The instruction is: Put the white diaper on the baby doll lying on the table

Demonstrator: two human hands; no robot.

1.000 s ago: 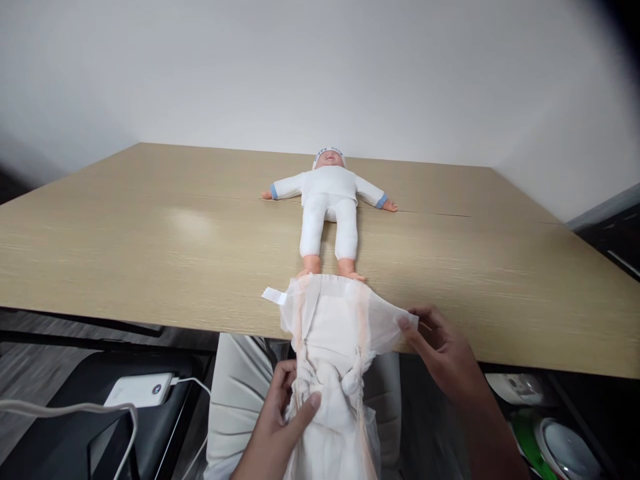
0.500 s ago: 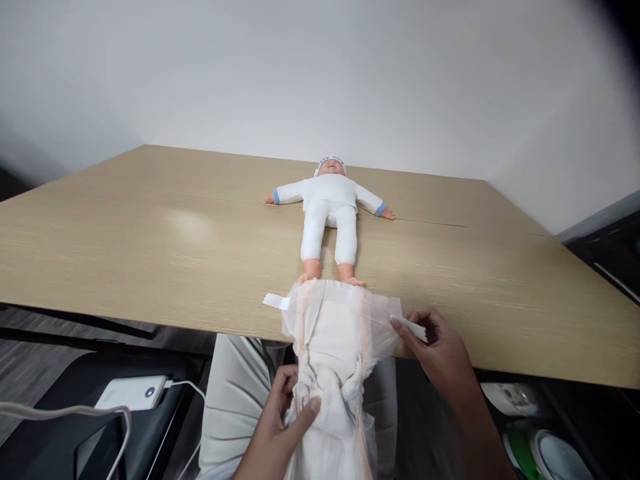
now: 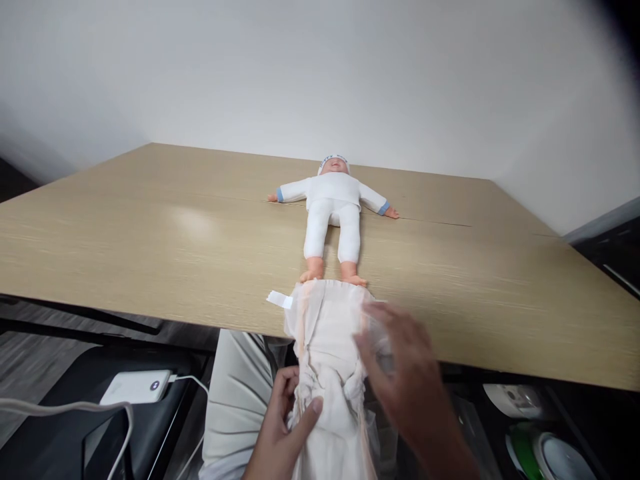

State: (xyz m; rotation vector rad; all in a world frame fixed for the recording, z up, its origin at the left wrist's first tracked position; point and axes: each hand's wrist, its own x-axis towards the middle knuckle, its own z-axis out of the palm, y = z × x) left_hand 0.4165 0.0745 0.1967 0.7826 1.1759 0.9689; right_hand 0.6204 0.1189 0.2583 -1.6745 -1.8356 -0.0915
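A white diaper lies unfolded over the table's front edge, its lower part hanging down above my lap. My left hand grips its left side, thumb on top and fingers behind. The white fastening tab on the diaper's left sticks out over the table. Over the diaper's upper right side is my right hand, blurred by motion and covering that tab. A baby doll in white clothes with blue cuffs lies on its back, arms spread, its feet touching the diaper's top edge.
The wooden table reaches back to a pale wall. At lower left a white power bank with a cable rests on a black seat. A green and white round object sits under the table at right.
My right hand has let go of the right tab and moved left over the diaper's upper right side. My left hand keeps its grip. The view has shifted slightly.
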